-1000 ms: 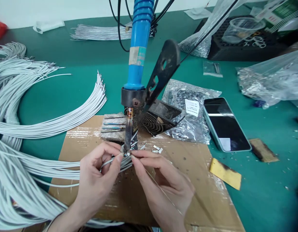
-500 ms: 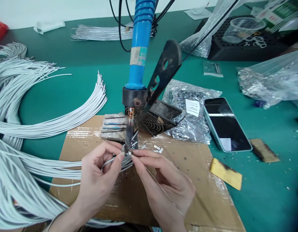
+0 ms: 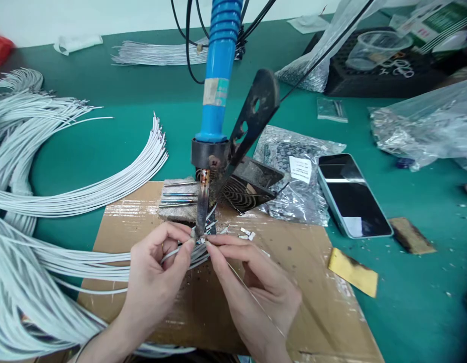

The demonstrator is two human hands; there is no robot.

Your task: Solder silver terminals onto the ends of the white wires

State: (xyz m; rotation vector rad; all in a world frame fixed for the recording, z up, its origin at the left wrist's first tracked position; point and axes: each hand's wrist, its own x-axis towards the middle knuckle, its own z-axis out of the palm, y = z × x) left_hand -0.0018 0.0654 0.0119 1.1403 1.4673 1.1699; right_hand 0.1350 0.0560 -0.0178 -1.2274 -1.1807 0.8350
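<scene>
My left hand point(image 3: 156, 282) pinches a small bunch of white wires point(image 3: 85, 262) by their stripped ends, right under the tip of the soldering iron point(image 3: 201, 209). The iron has a blue handle point(image 3: 218, 75) and stands tilted in a black metal stand point(image 3: 252, 171). My right hand point(image 3: 256, 287) pinches a thin strand of solder wire point(image 3: 252, 297) and holds its end against the wire ends at the iron's tip. Both hands rest over a taped cardboard sheet point(image 3: 312, 307).
Large fans of white wires point(image 3: 67, 191) fill the left of the green table point(image 3: 142, 136). A phone point(image 3: 352, 194) lies right of a bag of small parts point(image 3: 294, 171). Yellow sponge point(image 3: 352, 277), brown sponge point(image 3: 411, 236), plastic bags point(image 3: 426, 126) and a black tray point(image 3: 377, 70) lie to the right.
Almost nothing has changed. Both hands keep their pinch at the iron's tip, and the view has shifted very slightly.
</scene>
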